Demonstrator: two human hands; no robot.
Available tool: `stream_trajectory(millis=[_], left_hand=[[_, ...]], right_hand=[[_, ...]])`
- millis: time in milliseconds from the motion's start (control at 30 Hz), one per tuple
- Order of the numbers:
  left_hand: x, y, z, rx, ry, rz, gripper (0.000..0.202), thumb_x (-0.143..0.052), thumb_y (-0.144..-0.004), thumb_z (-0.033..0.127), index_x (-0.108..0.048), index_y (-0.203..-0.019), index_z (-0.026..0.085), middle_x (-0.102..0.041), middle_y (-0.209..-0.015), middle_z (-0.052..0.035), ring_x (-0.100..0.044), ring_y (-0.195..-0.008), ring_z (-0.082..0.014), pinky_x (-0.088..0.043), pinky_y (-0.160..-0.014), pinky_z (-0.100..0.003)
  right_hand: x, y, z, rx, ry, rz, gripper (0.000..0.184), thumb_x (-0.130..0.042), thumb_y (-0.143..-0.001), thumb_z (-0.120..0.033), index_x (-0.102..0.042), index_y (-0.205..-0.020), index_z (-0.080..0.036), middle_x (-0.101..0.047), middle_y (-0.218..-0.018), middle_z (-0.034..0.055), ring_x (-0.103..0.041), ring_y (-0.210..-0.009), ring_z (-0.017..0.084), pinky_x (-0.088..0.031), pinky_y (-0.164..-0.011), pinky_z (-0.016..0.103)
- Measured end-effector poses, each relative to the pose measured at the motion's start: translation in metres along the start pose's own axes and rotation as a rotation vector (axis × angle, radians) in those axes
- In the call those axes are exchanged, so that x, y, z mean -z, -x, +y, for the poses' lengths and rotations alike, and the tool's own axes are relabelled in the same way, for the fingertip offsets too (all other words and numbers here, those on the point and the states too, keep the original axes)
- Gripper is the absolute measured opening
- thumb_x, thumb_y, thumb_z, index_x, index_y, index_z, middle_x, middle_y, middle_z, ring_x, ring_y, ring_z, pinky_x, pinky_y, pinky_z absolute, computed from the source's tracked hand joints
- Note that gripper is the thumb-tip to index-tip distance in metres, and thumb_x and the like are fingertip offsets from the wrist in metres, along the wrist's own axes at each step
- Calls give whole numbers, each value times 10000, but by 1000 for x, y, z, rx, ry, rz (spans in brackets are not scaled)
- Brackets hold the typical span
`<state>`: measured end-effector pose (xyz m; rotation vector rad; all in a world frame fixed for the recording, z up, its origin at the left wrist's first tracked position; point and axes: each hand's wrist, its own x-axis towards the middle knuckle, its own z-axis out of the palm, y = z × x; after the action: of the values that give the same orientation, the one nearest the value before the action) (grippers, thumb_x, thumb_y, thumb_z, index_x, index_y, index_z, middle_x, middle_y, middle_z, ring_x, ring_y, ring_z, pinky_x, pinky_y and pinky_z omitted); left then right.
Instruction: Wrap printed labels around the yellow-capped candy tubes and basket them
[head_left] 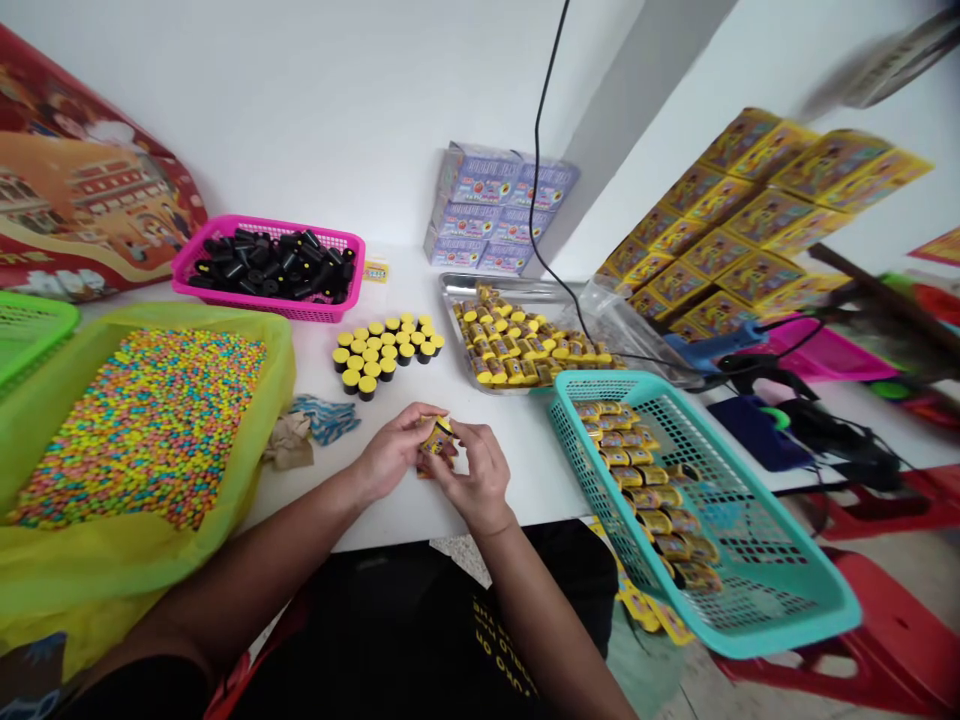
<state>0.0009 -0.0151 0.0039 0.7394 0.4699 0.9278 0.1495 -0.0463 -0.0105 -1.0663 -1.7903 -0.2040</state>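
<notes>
- Left of the teal basket [821, 605], over the front part of the tabletop [534, 455], held a small yellow printed piece [436, 437].
- Clamped the left grip [391, 455] on one side of this piece and the right grip [481, 472] on the other, both bent tight around it.
- Could not tell its full shape, partly covered by both.
- Inside the teal basket, toward its left wall, saw labelled cylinders [652, 495] lying in rows.
- Just behind the teal basket, saw a metal tray [551, 295] heaped with yellow-capped labelled tubs [517, 345].
- Behind and left of the teal basket, saw yellow-capped black pots [388, 351] standing upright, closely grouped.
- Farther back and left of the teal basket, saw a pink basket [262, 306] full of black containers [274, 265].
- Far left of the teal basket, saw a yellow-lined bin [274, 345] holding multicoloured pellets [150, 425].
- Behind and right of the teal basket, saw stacked yellow boxes [750, 210].
</notes>
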Motion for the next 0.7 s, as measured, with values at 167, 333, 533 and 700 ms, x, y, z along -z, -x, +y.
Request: stream_trajectory(millis=[167,333,533,700], left_hand=[[4,0,-1,-22,-14,-14,262,-700,-810,304,-652,-1031,173,-692,-860,-65,-670,-740,-176,-516,-689,-298],[1,1,2,-25,-11,-17,268,-700,-810,310,-661,-1040,179,-687,-873,-65,-669,-761,-180,-513,-700,-297],[-2,1,4,-13,-20,9,332,-717,-788,331,-649,-1074,176,-675,-892,-74,-667,-795,-205,-516,-698,-319],[0,-2,2,20,-37,56,251,-741,-756,344,-660,-901,156,-634,-806,-38,-604,-682,-149,-480,-587,-272]], right_hand=[[0,0,-3,44,8,37,502,-686,-794,-190,-504,-1261,-233,-657,-947,78,-620,-790,209,-568,-652,371],[1,-1,-4,79,-8,16,546,-668,-799,-171,-474,-1305,-238,-647,-1015,103,-623,-852,232,-571,-703,406],[5,-9,-7,-243,-204,-103,429,-734,-763,-279,-580,-1162,-237,-624,-996,72,-627,-860,212,-573,-741,391],[4,-13,-7,-627,-630,-114,174,-676,-830,-354,-634,-929,-216,-663,-822,16,-621,-680,153,-562,-595,312]])
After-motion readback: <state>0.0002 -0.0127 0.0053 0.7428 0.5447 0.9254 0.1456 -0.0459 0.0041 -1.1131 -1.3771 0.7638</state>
